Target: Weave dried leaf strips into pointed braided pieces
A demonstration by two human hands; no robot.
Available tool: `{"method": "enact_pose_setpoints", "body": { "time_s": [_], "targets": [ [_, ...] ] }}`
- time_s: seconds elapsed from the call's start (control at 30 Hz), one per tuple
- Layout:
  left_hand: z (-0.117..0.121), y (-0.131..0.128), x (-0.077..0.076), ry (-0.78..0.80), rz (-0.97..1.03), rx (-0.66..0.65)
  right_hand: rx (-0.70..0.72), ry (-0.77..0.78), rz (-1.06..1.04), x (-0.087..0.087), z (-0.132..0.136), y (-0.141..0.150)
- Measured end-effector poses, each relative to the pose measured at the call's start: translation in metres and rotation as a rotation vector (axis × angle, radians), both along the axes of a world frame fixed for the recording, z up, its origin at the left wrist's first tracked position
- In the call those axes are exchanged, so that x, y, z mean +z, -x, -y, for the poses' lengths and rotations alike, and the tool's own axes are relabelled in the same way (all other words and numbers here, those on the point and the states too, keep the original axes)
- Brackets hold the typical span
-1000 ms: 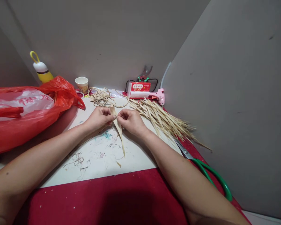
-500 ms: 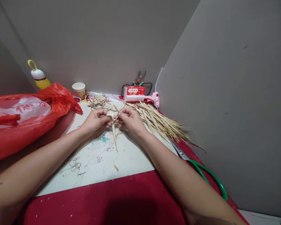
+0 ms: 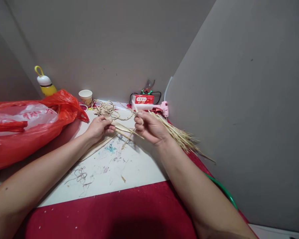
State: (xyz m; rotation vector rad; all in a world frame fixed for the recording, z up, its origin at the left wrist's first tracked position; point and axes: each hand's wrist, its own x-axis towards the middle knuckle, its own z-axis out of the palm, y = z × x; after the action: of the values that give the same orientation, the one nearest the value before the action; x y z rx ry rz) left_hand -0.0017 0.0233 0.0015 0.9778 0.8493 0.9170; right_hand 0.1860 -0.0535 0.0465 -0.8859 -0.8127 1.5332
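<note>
My left hand [image 3: 101, 127] is closed in a pinch on flat, pale dried straw strips [image 3: 123, 127], whose loose ends point right, toward my other hand. To the right and slightly higher is my right hand [image 3: 151, 127], fingers curled and thumb pressed down. From its fingertips a blurred, pale end of a straw strip [image 3: 135, 108] sticks up. A braided straw cord [image 3: 106, 109] lies in a tangle behind my left hand. Behind my right wrist, a bundle of dried straw [image 3: 180, 132] spreads to the right.
A red plastic bag [image 3: 40, 146] fills the left side, with a yellow bottle [image 3: 48, 87] and paper cup [image 3: 86, 97] behind. A red tissue pack [image 3: 143, 99] and pink glue gun [image 3: 163, 108] stand at the back wall. Green-handled scissors [image 3: 224, 189] are partly hidden by my right forearm.
My hands were together at the strips and are now apart. The right hand has moved right and its fingers have curled in. The strips in my left hand now point right.
</note>
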Motion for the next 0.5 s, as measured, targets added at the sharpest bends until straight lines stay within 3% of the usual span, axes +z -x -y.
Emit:
{"method": "enact_pose_setpoints", "body": {
  "time_s": [0.1, 0.17, 0.27, 0.33, 0.4, 0.5],
  "targets": [
    [-0.005, 0.001, -0.002, 0.033, 0.012, 0.061, -0.138, -0.155, 0.099, 0.039, 0.021, -0.022],
    [-0.006, 0.002, -0.003, 0.04, 0.014, 0.089, -0.381, -0.344, 0.235, 0.064, 0.041, -0.041],
    [-0.007, 0.001, -0.004, 0.026, 0.015, 0.088, -0.762, -0.499, 0.452, 0.091, 0.069, -0.07],
    [-0.006, 0.0, -0.004, 0.004, 0.012, 0.08, -0.952, -0.493, 0.672, 0.095, 0.079, -0.086],
    [-0.005, 0.0, -0.003, -0.026, 0.001, 0.077, -1.008, -0.388, 0.946, 0.086, 0.077, -0.1],
    [-0.004, 0.0, -0.002, -0.061, -0.02, 0.053, -0.812, -0.175, 1.282, 0.057, 0.054, -0.118]
  ]
}}
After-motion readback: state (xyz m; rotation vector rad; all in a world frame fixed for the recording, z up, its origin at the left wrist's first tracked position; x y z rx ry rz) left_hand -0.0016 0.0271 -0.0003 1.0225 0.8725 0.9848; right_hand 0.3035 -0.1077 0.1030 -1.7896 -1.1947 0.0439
